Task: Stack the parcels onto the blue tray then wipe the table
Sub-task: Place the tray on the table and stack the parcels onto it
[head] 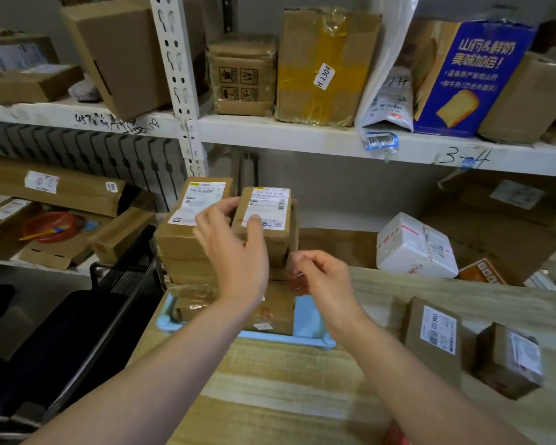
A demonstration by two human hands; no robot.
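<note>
A stack of brown cardboard parcels stands on the light blue tray (313,319) at the wooden table's far left. On top sit two labelled parcels side by side: a left one (187,220) and a smaller right one (267,213). My left hand (235,252) grips the smaller top parcel, thumb on its label and fingers over its left edge. Just right of the stack, my right hand (321,277) hovers with fingers loosely curled and nothing in it. Two more labelled parcels wait on the table to the right: a flat one (434,335) and a small cube (511,358).
The wooden table (286,390) runs across the foreground. White metal shelving (302,133) behind holds many boxes and bags, including a white parcel (414,248). A dark chair (87,319) stands left of the table. Something red (395,435) shows at the bottom edge.
</note>
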